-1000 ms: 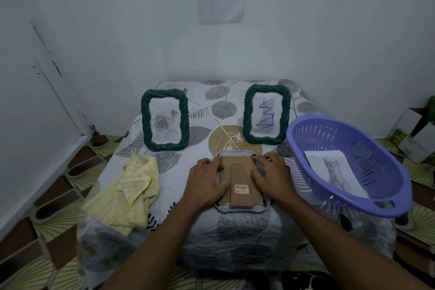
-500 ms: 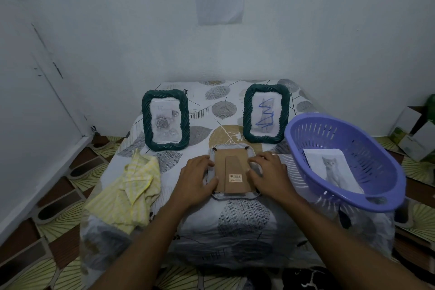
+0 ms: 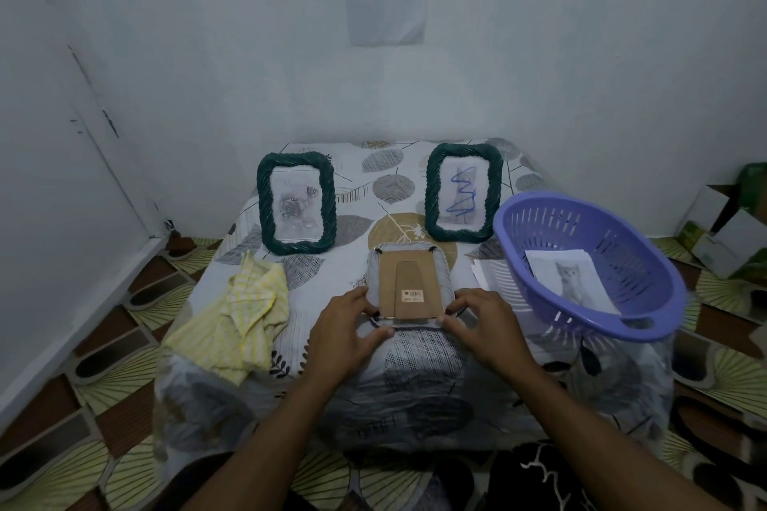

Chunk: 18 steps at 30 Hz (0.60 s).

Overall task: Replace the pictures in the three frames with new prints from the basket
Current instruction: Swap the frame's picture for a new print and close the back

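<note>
Plainly, both hands are at the near corners of the face-down frame (image 3: 409, 282): the left hand (image 3: 348, 324) grips the near-left corner with curled fingers and its thumb along the near edge, and the right hand (image 3: 483, 324) pinches the near-right corner in the same way. That frame lies flat in the near middle of the cloth-covered desk (image 3: 415, 361), its cardboard back and folded easel stand facing up, so the backing is still on. Whether an old or a new picture sits under it cannot be told. Farther back stand two upright green rope-twist frames, the rose frame (image 3: 296, 208) at far left and the blue-scribble frame (image 3: 464, 193) at far right, each holding a picture. To the right the purple basket (image 3: 631, 257) holds a cat print (image 3: 568, 278), with perhaps more sheets under it. A few loose white sheets (image 3: 483, 272) lie on the desk just beside the basket's left side. I judge the task to be partway through at most, since one frame is being worked on and at least one print waits in the basket. By count there are three frames (two upright, one face down), one basket, one print plainly visible, one crumpled yellow cloth (image 3: 240, 315) at near left, and two hands.
</note>
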Each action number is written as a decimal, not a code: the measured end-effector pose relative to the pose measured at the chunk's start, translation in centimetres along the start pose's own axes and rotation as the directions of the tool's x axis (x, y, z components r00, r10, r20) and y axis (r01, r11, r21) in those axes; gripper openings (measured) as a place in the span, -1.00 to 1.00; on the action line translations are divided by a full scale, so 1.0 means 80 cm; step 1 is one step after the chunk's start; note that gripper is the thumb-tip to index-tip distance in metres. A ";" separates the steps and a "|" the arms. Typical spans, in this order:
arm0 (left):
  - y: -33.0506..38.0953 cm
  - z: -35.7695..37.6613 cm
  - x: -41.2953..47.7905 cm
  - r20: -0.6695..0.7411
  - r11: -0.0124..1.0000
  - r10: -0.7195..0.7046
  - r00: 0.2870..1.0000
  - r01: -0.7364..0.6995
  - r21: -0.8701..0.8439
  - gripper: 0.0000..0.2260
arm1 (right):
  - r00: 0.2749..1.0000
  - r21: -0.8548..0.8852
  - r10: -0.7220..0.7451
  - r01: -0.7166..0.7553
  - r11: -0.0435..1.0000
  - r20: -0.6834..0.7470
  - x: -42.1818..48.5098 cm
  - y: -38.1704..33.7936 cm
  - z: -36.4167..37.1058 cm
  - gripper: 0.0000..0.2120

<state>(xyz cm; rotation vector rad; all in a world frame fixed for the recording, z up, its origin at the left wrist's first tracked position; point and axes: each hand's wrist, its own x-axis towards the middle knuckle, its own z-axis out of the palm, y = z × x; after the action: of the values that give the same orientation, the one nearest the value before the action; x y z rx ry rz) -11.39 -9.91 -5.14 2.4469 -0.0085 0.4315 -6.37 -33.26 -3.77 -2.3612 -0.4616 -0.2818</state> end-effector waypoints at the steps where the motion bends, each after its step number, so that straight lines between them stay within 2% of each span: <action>1: 0.001 0.000 0.000 -0.001 1.000 -0.004 1.000 0.004 -0.011 -0.56 | 1.000 0.013 0.007 -0.007 1.000 0.002 0.000 0.000 0.000 -0.84; 3: 0.003 0.000 -0.001 -0.016 1.000 -0.003 1.000 0.003 -0.031 -0.54 | 1.000 0.027 0.014 -0.014 1.000 0.003 0.000 0.000 -0.002 -0.84; 9: 0.001 0.003 -0.004 -0.037 0.999 -0.003 0.999 0.002 -0.039 -0.67 | 1.000 0.049 0.024 -0.023 0.999 -0.015 -0.003 -0.002 -0.001 -0.83; 18: 0.004 0.001 -0.001 -0.014 1.000 0.014 1.000 -0.014 -0.016 -0.62 | 0.999 0.096 0.017 -0.020 0.995 0.027 -0.003 -0.009 -0.008 -0.84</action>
<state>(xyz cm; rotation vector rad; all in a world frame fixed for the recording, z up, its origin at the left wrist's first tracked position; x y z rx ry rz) -11.47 -10.18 -5.02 2.4297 -0.0235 0.4526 -6.96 -33.30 -2.93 -2.2761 -0.4552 -0.2159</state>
